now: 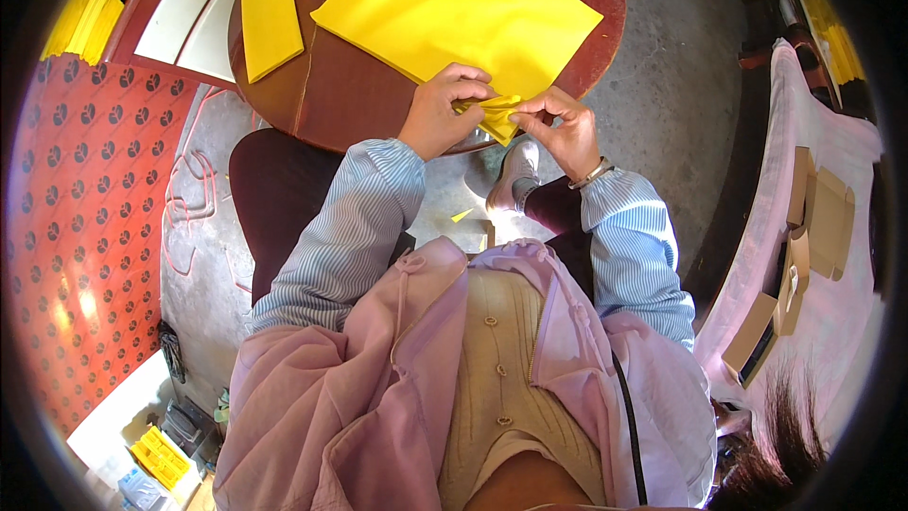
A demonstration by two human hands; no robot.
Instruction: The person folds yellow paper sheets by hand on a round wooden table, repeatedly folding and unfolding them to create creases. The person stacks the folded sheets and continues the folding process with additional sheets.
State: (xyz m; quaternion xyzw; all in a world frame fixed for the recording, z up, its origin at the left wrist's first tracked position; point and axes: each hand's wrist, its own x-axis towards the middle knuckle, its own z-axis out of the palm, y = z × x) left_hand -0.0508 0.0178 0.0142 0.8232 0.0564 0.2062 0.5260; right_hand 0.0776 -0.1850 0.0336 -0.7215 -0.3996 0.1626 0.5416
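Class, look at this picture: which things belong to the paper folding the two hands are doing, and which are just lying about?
In use:
left hand
right hand
small folded yellow piece
large yellow sheets
yellow strip stack
round wooden table

Lying about:
cardboard boxes
red patterned sheet
yellow scrap on the floor

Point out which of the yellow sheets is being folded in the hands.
The small yellow piece at the table's near edge, pinched between left hand and right hand. The large sheet and narrow folded sheet lie flat, untouched.

A round wooden table (350,85) bears yellow sheets (454,9); cardboard pieces (818,218) lie right.
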